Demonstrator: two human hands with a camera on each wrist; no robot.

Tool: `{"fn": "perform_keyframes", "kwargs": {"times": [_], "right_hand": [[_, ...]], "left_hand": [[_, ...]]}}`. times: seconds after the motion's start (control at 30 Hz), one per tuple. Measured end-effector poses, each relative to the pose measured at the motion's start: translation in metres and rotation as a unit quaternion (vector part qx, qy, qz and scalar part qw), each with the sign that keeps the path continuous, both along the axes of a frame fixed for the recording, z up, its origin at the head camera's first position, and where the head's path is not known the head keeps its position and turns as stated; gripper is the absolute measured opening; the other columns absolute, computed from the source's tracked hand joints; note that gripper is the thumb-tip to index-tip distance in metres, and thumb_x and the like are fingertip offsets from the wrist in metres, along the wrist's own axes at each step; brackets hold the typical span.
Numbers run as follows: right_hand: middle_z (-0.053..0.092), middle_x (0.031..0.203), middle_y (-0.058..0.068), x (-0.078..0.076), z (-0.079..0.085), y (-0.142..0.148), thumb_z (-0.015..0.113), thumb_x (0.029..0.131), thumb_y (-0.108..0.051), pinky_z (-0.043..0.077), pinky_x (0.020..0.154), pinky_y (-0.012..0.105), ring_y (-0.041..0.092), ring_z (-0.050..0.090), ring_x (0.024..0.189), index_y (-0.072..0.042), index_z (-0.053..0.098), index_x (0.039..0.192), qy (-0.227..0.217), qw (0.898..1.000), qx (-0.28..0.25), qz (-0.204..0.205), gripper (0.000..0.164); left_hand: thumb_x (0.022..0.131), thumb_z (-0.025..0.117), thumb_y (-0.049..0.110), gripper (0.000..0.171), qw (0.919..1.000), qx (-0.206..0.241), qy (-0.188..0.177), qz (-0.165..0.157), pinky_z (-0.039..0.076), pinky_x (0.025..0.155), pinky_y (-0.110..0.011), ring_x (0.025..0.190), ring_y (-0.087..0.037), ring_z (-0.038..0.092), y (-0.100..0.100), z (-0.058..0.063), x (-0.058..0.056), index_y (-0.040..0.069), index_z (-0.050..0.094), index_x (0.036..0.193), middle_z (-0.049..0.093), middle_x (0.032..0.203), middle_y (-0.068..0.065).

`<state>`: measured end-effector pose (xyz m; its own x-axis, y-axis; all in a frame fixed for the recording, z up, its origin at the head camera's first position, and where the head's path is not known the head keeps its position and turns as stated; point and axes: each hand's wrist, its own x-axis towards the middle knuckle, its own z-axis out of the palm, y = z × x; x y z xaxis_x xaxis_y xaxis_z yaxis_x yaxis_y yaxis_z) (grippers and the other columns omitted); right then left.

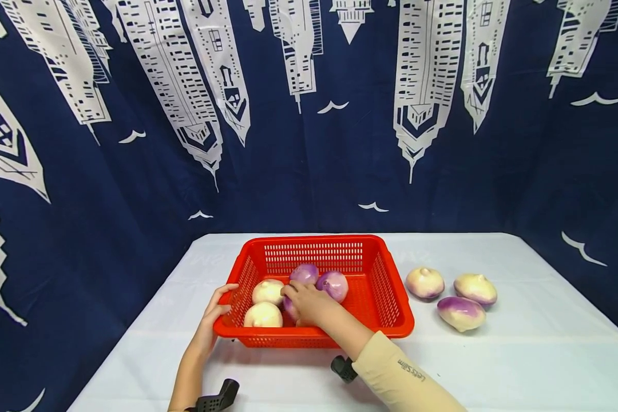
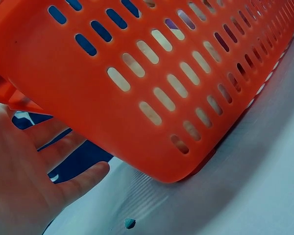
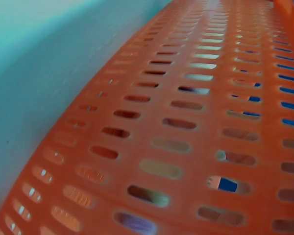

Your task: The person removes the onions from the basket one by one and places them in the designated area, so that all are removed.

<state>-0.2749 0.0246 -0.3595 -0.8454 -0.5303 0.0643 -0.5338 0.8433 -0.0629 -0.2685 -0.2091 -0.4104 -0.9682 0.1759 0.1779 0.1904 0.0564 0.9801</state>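
A red plastic basket (image 1: pixel 314 333) with slotted walls holds several purple-and-white turnips. My left hand (image 1: pixel 213 315) is at its left rim, fingertips over the edge; in the left wrist view the other fingers (image 2: pixel 83 178) lie outside the wall, under the rim. Inside the basket, my right hand (image 1: pixel 309 306) curls over a purple turnip (image 1: pixel 289 309), mostly covered by the hand. Left of it sit two pale turnips (image 1: pixel 268 292), and behind it two purple turnips (image 1: pixel 333 286). The right wrist view shows only the basket's slotted wall (image 3: pixel 181 142), the hand being hidden behind it.
Three more turnips (image 1: pixel 460 313) lie grouped on the white tablecloth (image 1: pixel 525 343), right of the basket. A navy curtain (image 1: pixel 309 160) with white building prints hangs behind the table. Black wrist-camera mounts (image 1: pixel 344 369) are near the basket's front.
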Motion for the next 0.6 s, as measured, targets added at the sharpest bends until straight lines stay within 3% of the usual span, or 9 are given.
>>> {"fn": "perform_keyframes", "kwargs": {"times": [0.13, 0.33, 0.6], "right_hand": [[0.049, 0.117, 0.004, -0.0023, -0.0005, -0.0007, 0.074, 0.07, -0.024, 0.053, 0.074, 0.039, 0.028, 0.055, 0.1, -0.018, 0.042, 0.112, 0.005, 1.0, 0.013, -0.025, 0.053], [0.047, 0.12, 0.01, -0.003, -0.001, 0.0, 0.073, 0.072, -0.028, 0.052, 0.078, 0.04, 0.032, 0.057, 0.098, -0.023, 0.047, 0.12, -0.022, 0.998, 0.016, -0.052, 0.054], [0.043, 0.122, 0.015, -0.002, 0.0031, 0.0045, 0.071, 0.071, -0.027, 0.053, 0.073, 0.044, 0.034, 0.06, 0.089, -0.022, 0.052, 0.119, -0.025, 0.998, -0.035, -0.055, 0.051]], "left_hand": [[0.081, 0.031, 0.01, 0.051, 1.0, 0.0, 0.002, -0.003, 0.042, 0.088, -0.027, 0.114, -0.02, 0.038, -0.0006, 0.0002, -0.0018, 0.007, 0.031, 0.132, 0.029, 0.134, -0.012], [0.081, 0.031, 0.01, 0.051, 1.0, -0.001, 0.002, 0.0, 0.041, 0.089, -0.029, 0.114, -0.022, 0.037, -0.0007, 0.0, -0.001, 0.007, 0.032, 0.132, 0.029, 0.135, -0.013], [0.081, 0.032, 0.01, 0.051, 1.0, -0.001, 0.006, -0.002, 0.042, 0.088, -0.028, 0.113, -0.02, 0.039, -0.0009, 0.0006, 0.0, 0.007, 0.032, 0.131, 0.03, 0.134, -0.012]]}}
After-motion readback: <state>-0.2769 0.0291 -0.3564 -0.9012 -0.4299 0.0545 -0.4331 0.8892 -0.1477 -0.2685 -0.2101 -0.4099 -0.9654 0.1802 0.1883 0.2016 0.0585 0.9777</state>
